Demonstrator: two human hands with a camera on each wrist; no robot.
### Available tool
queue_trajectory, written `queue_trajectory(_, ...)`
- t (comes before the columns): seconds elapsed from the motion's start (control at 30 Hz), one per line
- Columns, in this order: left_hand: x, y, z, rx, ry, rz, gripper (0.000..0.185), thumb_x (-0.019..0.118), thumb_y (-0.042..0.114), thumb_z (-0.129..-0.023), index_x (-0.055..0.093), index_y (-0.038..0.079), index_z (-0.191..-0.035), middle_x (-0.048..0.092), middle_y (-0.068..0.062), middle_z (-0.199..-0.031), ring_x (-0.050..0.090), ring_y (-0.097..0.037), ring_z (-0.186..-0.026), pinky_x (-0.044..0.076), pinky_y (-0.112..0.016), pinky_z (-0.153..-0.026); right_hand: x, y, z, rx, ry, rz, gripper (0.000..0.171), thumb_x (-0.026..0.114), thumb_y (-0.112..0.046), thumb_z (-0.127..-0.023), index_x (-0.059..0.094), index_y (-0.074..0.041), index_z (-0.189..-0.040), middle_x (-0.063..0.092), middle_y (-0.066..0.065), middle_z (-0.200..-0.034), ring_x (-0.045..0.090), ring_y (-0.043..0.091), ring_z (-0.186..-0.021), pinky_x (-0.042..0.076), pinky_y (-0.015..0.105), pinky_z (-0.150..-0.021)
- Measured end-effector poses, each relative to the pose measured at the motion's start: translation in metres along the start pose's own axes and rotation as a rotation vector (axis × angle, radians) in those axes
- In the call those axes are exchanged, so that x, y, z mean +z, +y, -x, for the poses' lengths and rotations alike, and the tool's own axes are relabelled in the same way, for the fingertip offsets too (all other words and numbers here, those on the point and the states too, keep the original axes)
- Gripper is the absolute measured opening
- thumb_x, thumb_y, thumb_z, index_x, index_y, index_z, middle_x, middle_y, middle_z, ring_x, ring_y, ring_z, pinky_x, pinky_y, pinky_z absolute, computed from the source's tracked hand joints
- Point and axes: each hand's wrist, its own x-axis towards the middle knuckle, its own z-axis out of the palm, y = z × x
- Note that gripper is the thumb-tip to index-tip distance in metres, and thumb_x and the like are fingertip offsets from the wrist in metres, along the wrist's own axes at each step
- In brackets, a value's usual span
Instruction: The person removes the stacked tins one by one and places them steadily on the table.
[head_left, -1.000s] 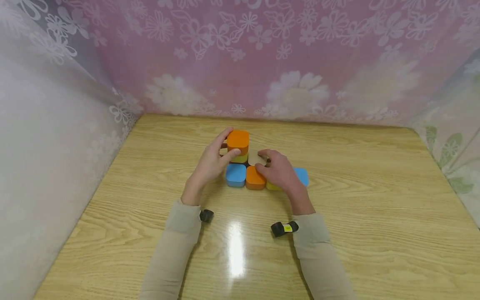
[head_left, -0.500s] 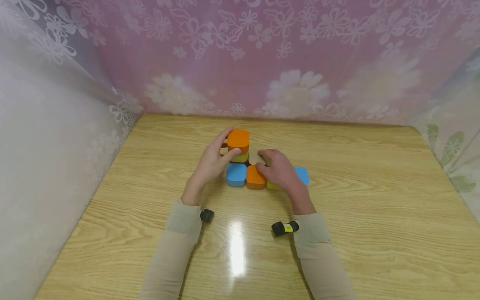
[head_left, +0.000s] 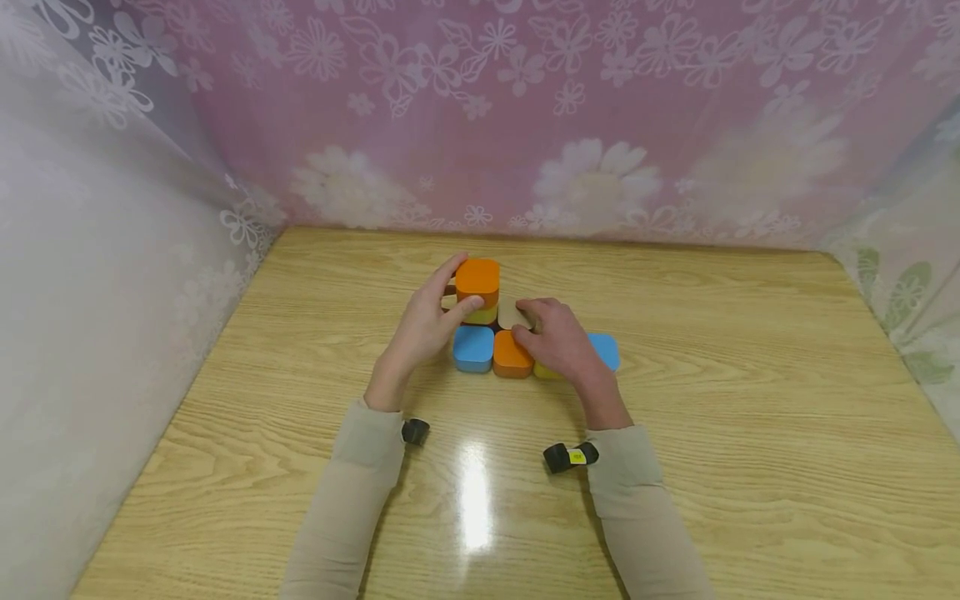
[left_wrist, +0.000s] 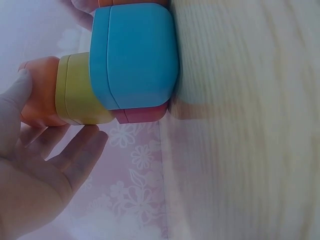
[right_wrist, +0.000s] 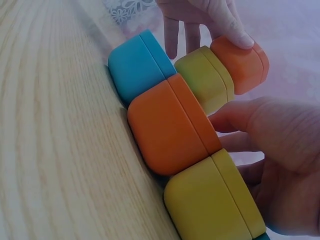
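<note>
My left hand [head_left: 423, 325] grips the orange rounded box [head_left: 477, 277] on top of a stack. Its thumb lies on the near side and its fingers go round the far side. Under that orange box is a yellow box [left_wrist: 80, 90], with a dark red box [left_wrist: 142, 114] at the bottom. Right of the stack my right hand [head_left: 558, 337] holds a beige-topped box [head_left: 510, 314], thumb in front and fingers behind, its sides mostly hidden. In front runs a row: a blue box [head_left: 473, 348], an orange box [right_wrist: 170, 127], a yellow box [right_wrist: 212, 202] and another blue box [head_left: 604, 352].
The boxes stand on a wood-grain table [head_left: 750, 400]. A pink floral curtain [head_left: 480, 125] hangs behind its far edge, and a pale cloth [head_left: 97, 292] hangs along the left. Black wrist cameras [head_left: 567, 457] sit at both cuffs.
</note>
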Motion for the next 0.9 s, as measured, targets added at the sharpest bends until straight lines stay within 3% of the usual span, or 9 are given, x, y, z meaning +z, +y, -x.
queue_trajectory(0.13,0.000,-0.001,0.000,0.003,0.002,0.001,0.070,0.061,0.036,-0.098,0.028,0.018,-0.157,0.043,-0.005,-0.151,0.054,-0.029,-0.124,0.054,-0.041,-0.093,-0.001,-0.002,0.000,0.010,0.001,0.000,0.050,0.060,-0.022,-0.097,0.052,0.001,-0.140,0.053,0.019,-0.142,0.045,0.038,-0.133,0.037,0.052,-0.112)
queue_trajectory(0.33,0.000,-0.003,-0.001,0.009,-0.001,-0.002,0.071,0.061,0.037,-0.098,0.028,0.018,-0.157,0.043,-0.005,-0.151,0.054,-0.029,-0.124,0.054,-0.041,-0.093,-0.005,-0.004,0.005,0.069,0.038,-0.089,0.052,0.058,-0.025,-0.098,0.046,-0.006,-0.145,0.042,0.018,-0.150,0.034,0.038,-0.140,0.031,0.055,-0.115)
queue_trajectory(0.67,-0.002,-0.005,-0.002,0.016,-0.015,0.014,0.071,0.060,0.037,-0.098,0.027,0.020,-0.158,0.045,-0.006,-0.150,0.054,-0.031,-0.125,0.055,-0.043,-0.093,-0.010,-0.022,0.007,-0.189,0.180,-0.215,0.063,0.060,-0.016,-0.098,0.032,-0.013,-0.155,0.041,0.014,-0.151,0.040,0.034,-0.135,0.033,0.056,-0.112)
queue_trajectory(0.9,-0.001,-0.006,-0.001,0.019,-0.023,0.029,0.071,0.060,0.038,-0.098,0.027,0.017,-0.157,0.044,-0.008,-0.149,0.054,-0.032,-0.125,0.055,-0.043,-0.093,-0.007,-0.034,0.010,-0.248,0.141,-0.170,0.065,0.056,-0.017,-0.100,0.028,-0.022,-0.158,0.030,0.015,-0.157,0.029,0.035,-0.142,0.029,0.060,-0.113)
